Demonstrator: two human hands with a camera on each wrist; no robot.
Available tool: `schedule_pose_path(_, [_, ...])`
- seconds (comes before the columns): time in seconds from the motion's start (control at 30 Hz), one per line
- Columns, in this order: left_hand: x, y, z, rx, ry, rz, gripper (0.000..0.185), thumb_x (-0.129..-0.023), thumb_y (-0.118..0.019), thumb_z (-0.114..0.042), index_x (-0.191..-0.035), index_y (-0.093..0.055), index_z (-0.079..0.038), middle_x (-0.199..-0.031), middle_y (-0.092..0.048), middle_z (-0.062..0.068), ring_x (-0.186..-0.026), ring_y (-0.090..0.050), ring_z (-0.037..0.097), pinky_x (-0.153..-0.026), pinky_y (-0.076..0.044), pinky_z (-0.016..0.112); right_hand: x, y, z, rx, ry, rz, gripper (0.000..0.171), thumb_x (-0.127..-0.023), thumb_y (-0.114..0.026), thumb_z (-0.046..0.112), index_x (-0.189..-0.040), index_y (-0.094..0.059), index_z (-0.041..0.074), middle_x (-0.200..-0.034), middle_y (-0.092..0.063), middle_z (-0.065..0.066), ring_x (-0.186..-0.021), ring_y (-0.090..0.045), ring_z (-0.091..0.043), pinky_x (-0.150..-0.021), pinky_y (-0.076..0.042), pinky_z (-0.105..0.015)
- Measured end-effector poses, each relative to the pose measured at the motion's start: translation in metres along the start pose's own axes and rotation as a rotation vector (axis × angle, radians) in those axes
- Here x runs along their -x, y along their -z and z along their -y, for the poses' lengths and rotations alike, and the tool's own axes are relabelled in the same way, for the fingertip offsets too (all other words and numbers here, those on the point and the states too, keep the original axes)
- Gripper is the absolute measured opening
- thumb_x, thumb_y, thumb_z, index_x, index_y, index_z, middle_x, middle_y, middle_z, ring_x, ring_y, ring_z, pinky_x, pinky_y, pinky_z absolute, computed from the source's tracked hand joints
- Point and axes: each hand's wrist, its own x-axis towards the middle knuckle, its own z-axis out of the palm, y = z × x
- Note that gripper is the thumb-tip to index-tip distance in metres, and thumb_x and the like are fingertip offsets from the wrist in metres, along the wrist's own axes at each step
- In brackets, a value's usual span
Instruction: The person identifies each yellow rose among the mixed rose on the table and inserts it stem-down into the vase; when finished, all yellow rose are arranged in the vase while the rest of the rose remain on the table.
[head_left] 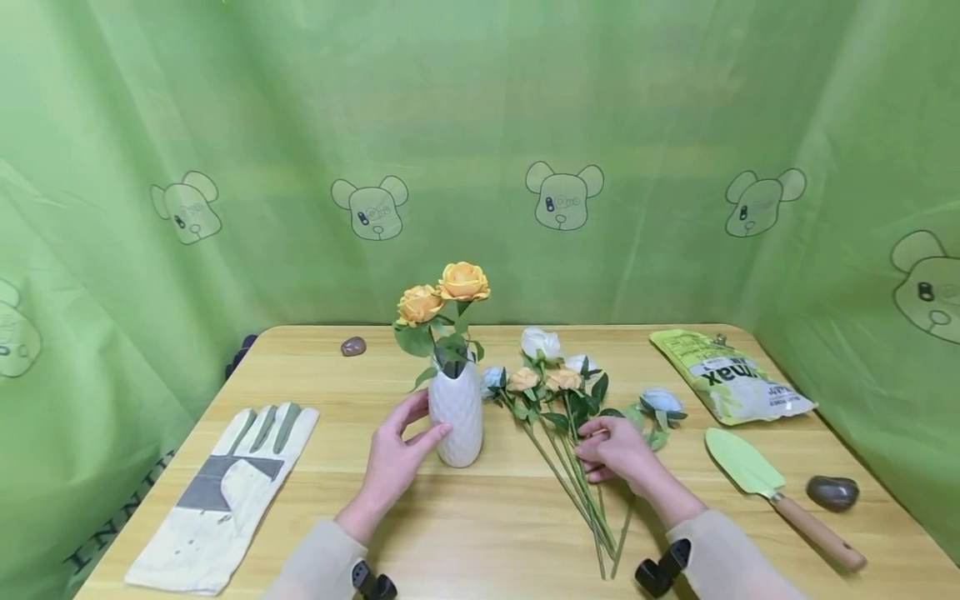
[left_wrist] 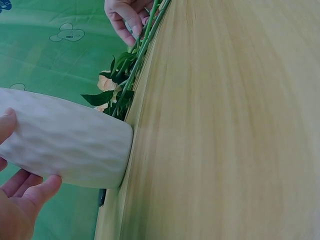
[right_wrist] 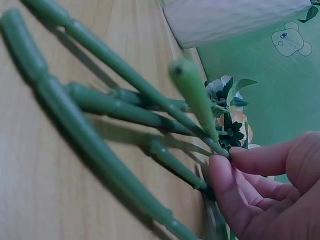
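Head view, left hand (head_left: 396,454) on vase (head_left: 456,410) (mid-table)

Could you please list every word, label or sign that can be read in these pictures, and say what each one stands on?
"INNU": dark capital letters on the green cloth hanging at the table's left edge, cut off at both ends.
"max": large dark letters, seen upside down, on the white label of the green bag; the smaller print beneath is too blurred to read.
Bear-head drawings on the green backdrop bear no readable words.
The wrist views show no text.
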Motion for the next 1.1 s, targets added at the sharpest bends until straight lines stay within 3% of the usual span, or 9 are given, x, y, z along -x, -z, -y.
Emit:
schedule_pose_path(0.23, [0.000,-0.001,0.001,-0.009,0.007,-0.002,0.052,-0.082,-0.071,-0.007,-0.129,-0.051,-0.002,-0.124,-0.055,0.015,-0.113,-0.052,0.029,-0.086,-0.053,0.031,0.001,0.011,0.002,-0.052,0.014,-0.011,0.039,-0.081,-0.063,-0.007,-0.118,-0.051,-0.009,-0.087,-0.059,-0.016,-0.065,-0.060,-0.023,-0.059,-0.059,-0.038])
schedule_pose_path(0.63, [0.000,0.000,-0.003,-0.014,-0.002,-0.011,0.051,-0.081,-0.071,-0.006,-0.128,-0.051,-0.001,-0.123,-0.055,0.017,-0.112,-0.053,0.030,-0.088,-0.052,0.038,0.007,0.037,0.028,-0.145,0.140,-0.029,0.046,-0.084,-0.062,-0.004,-0.126,-0.044,-0.009,-0.097,-0.058,-0.015,-0.077,-0.063,-0.025,-0.068,-0.059,-0.036])
schedule_pose_path(0.83, [0.001,0.000,-0.003,-0.016,-0.011,-0.009,0.051,-0.081,-0.071,-0.006,-0.128,-0.051,-0.001,-0.122,-0.056,0.017,-0.111,-0.053,0.030,-0.087,-0.052,0.037,0.014,0.040,0.040,-0.184,0.197,-0.050,0.046,-0.084,-0.063,-0.004,-0.126,-0.043,-0.009,-0.094,-0.058,-0.012,-0.071,-0.063,-0.019,-0.068,-0.059,-0.035])
schedule_pose_path(1.1, [0.001,-0.001,-0.004,-0.018,-0.007,-0.006,0.051,-0.082,-0.071,-0.006,-0.129,-0.051,-0.002,-0.124,-0.055,0.016,-0.112,-0.053,0.029,-0.088,-0.052,0.037,0.020,0.037,0.062,-0.189,0.329,-0.088,0.042,-0.086,-0.062,-0.001,-0.123,-0.045,-0.007,-0.096,-0.056,-0.011,-0.077,-0.063,-0.021,-0.070,-0.059,-0.037])
